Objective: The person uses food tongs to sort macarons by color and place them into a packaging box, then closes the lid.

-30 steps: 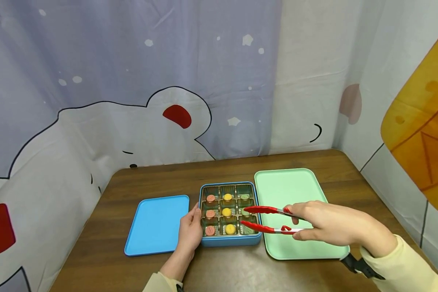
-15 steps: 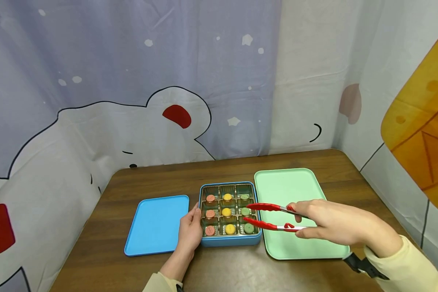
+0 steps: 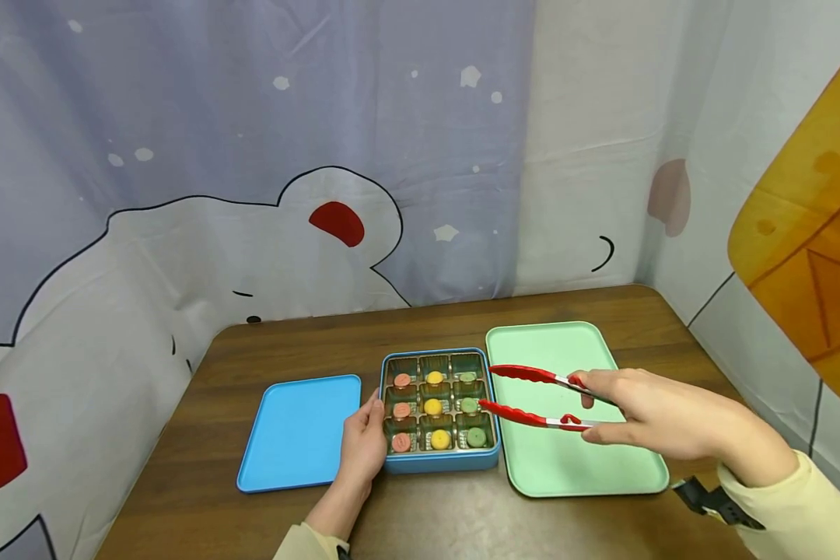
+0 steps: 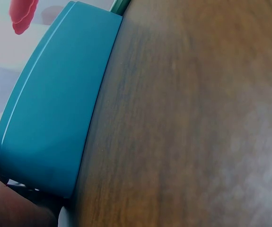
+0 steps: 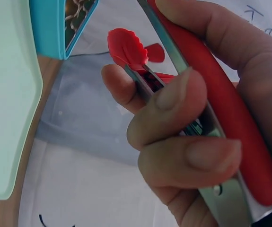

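Note:
My left hand point(image 3: 362, 442) holds a blue box point(image 3: 442, 464) by its left side; in the left wrist view, fingers sit at the corner of its teal-looking wall point(image 4: 55, 99). Inside is a clear divided insert, each compartment with a small round disc: pink point(image 3: 401, 442) at left, yellow point(image 3: 440, 439) in the middle, green point(image 3: 476, 437) at right. My right hand point(image 3: 665, 412) grips red-tipped metal tongs point(image 3: 525, 375). Their arms are spread with nothing between the tips, which hang at the box's right rim. In the right wrist view, fingers wrap the red tong handle point(image 5: 221, 101).
A flat blue tray point(image 3: 301, 435) lies left of the box. The pale green tray point(image 3: 574, 470) lies to its right, under the tongs. All stand on a brown wooden table point(image 3: 203, 498), with a patterned curtain point(image 3: 455, 155) behind and at the sides.
The tongs and my right hand have moved right and back, away from over the box's right column. The near green disc now shows plainly. My left hand and the box have stayed in place.

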Demonstrator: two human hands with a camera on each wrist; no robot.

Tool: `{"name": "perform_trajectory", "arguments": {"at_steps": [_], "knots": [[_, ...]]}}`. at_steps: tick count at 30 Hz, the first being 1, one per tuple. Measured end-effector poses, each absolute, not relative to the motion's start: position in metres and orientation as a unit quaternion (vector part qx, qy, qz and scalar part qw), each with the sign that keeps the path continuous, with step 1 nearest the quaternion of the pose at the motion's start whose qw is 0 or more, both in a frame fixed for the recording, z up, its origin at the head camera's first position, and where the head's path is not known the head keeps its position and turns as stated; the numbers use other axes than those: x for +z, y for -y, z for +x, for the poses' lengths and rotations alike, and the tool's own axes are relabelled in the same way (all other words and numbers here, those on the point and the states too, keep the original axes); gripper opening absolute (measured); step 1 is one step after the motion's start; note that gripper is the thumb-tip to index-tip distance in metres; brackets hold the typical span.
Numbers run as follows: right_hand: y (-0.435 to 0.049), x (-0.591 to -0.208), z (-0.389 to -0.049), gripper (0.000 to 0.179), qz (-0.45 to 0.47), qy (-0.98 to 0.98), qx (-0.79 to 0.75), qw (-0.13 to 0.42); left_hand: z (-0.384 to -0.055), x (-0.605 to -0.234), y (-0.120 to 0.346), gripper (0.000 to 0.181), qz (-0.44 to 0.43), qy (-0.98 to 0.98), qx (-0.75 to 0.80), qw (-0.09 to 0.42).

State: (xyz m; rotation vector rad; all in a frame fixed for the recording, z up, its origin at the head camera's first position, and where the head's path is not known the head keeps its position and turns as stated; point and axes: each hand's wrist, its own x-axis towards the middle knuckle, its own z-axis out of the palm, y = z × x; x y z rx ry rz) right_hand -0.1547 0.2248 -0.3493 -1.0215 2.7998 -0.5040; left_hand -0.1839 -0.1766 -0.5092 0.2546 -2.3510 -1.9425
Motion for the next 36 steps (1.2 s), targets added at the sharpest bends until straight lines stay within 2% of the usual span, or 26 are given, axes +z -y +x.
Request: {"name": "perform_trajectory", "arguments": {"at_steps": [4, 8, 12, 16, 22, 28, 33, 36], "knots": [[-0.24, -0.352, -0.156, 0.071, -0.315, -0.931, -0.174, 0.053, -0.184, -0.508, 0.176, 0.044, 0.081, 0.769, -0.633, 0.04], [-0.261, -0.358, -0.157, 0.073, -0.303, -0.934, -0.184, 0.036, -0.185, -0.509, 0.176, 0.045, 0.081, 0.773, -0.628, 0.043], [-0.284, -0.369, -0.158, 0.065, -0.286, -0.938, -0.193, 0.015, -0.185, -0.51, 0.176, 0.045, 0.082, 0.774, -0.627, 0.042], [-0.306, -0.385, -0.158, 0.043, -0.264, -0.935, -0.235, 0.003, -0.185, -0.51, 0.176, 0.045, 0.081, 0.773, -0.627, 0.042], [-0.339, -0.413, -0.156, 0.046, -0.199, -0.939, -0.277, -0.048, -0.184, -0.508, 0.176, 0.046, 0.09, 0.774, -0.625, 0.035], [-0.37, -0.431, -0.152, 0.044, -0.128, -0.953, -0.269, -0.064, -0.184, -0.508, 0.177, 0.045, 0.087, 0.772, -0.629, 0.034], [-0.387, -0.446, -0.151, 0.063, -0.071, -0.965, -0.251, -0.041, -0.185, -0.509, 0.177, 0.046, 0.09, 0.774, -0.625, 0.036], [-0.393, -0.455, -0.15, 0.083, -0.042, -0.969, -0.244, -0.011, -0.184, -0.509, 0.177, 0.046, 0.089, 0.775, -0.624, 0.038]]}}
